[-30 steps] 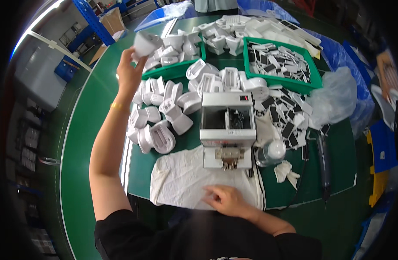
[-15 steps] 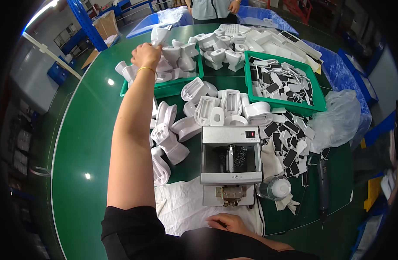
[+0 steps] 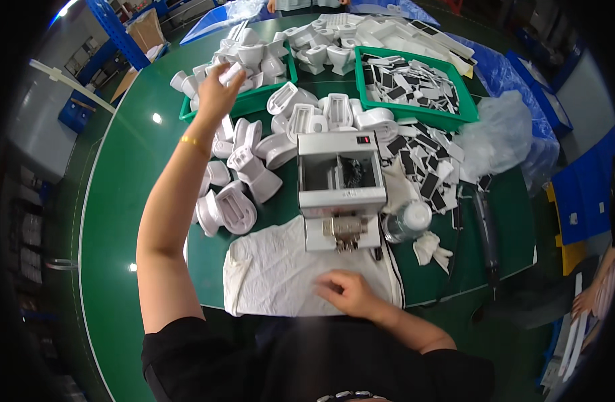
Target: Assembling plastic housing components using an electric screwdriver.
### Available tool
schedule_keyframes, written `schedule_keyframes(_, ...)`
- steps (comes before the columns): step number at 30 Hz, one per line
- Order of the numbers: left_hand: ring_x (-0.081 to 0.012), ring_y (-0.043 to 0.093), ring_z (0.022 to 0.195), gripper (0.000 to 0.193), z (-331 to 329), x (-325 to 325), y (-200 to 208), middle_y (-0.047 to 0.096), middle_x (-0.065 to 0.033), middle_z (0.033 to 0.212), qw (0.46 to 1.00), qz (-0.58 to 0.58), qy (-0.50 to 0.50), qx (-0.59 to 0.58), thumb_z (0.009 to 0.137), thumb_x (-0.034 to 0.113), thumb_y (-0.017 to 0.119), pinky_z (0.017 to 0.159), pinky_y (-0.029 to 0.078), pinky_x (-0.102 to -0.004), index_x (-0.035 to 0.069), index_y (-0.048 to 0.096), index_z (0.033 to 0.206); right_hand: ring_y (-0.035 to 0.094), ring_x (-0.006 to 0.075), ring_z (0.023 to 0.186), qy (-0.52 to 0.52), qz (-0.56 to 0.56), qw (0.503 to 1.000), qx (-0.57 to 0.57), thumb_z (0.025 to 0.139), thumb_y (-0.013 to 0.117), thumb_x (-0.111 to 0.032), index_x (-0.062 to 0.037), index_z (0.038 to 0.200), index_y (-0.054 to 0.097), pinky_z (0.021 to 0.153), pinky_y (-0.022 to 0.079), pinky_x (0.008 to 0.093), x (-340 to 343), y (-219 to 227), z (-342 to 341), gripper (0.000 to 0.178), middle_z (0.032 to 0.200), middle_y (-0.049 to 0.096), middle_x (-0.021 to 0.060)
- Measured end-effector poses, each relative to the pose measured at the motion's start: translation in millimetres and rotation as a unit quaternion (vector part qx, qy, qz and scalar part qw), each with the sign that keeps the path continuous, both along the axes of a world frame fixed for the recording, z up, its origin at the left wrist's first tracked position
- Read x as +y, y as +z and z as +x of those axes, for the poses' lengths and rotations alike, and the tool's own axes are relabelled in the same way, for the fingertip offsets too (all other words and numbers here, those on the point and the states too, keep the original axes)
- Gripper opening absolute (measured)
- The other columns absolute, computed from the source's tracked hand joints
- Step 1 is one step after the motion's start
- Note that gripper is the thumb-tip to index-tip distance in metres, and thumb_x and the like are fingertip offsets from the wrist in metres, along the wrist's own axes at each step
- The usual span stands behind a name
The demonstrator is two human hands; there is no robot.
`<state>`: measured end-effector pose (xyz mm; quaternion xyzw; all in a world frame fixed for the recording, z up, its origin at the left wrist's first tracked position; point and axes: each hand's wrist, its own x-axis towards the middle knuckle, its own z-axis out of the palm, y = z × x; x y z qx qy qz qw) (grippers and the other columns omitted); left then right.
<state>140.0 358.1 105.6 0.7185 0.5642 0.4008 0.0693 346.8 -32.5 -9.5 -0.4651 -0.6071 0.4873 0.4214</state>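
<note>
Head view: the left hand [image 3: 218, 94] stretches far out over the green tray [image 3: 254, 102] behind and to the left of the grey desktop machine [image 3: 341, 175], fingers pinched on a white plastic housing [image 3: 231, 71] above the heap inside. More white housings [image 3: 235, 208] lie loose on the green table [image 3: 120, 201], left of the machine. The right hand [image 3: 344, 293] rests in front of the machine on the white cloth [image 3: 280, 271], fingers loosely curled, holding nothing. A second green tray [image 3: 414, 115] of black-and-white plates sits behind the machine to the right.

Bright overhead light, glare spots on green table [image 3: 113, 201] (fisheye), dark vignetted edges
</note>
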Motion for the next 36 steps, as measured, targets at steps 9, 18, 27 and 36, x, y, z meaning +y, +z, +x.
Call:
schedule_keyframes(9, -0.0203, 0.049, 0.124, 0.063, 26.6, -200.3, -20.0, 0.053, -0.0148, 0.132, 0.867, -0.282, -0.265, -0.315, 0.096, 0.038, 0.061, 0.106, 0.036, -0.0316, -0.004, 0.041, 0.138, 0.058, 0.009, 0.067, -0.214, 0.122, 0.968, 0.04, 0.084, 0.076, -0.015, -0.0025, 0.095, 0.067, 0.063, 0.048, 0.0237, -14.4, 36.6, 42.0, 0.018, 0.077, 0.066, 0.0029)
schedule_keyframes(18, -0.0132, 0.052, 0.107, 0.061, 51.5, -233.1, -60.8, 0.056, -0.0027, 0.124, 0.783, -0.384, -0.23, -0.431, 0.097, 0.054, 0.051, 0.092, 0.04, -0.0281, 0.01, 0.044, 0.139, 0.056, 0.0224, 0.087, -0.396, 0.127, 0.868, -0.272, 0.066, 0.087, -0.025, -0.0015, 0.132, 0.047, 0.076, 0.048, 0.0361, 16.3, 12.0, 104.6, 0.081, 0.109, 0.06, 0.0126)
schedule_keyframes(27, -0.0195, 0.053, 0.112, 0.084, 59.8, -221.5, -84.6, 0.051, -0.0091, 0.134, 0.741, -0.447, -0.226, -0.448, 0.09, 0.071, 0.045, 0.097, 0.038, -0.0306, 0.012, 0.034, 0.148, 0.055, 0.022, 0.077, -0.473, 0.142, 0.801, -0.339, 0.069, 0.085, -0.026, 0.0003, 0.125, 0.051, 0.072, 0.048, 0.0342, 31.2, 0.9, 141.7, 0.071, 0.097, 0.059, 0.0116)
schedule_keyframes(36, -0.0296, 0.051, 0.126, 0.079, 74.4, -219.3, -90.8, 0.049, -0.0157, 0.141, 0.664, -0.423, -0.299, -0.539, 0.096, 0.064, 0.038, 0.107, 0.039, -0.0417, 0.004, 0.033, 0.147, 0.053, 0.0214, 0.117, -0.261, 0.15, 0.936, 0.183, 0.105, 0.039, -0.031, 0.003, 0.134, 0.047, 0.101, 0.041, 0.0348, 48.7, 34.7, 64.1, 0.045, 0.129, 0.055, 0.0145)
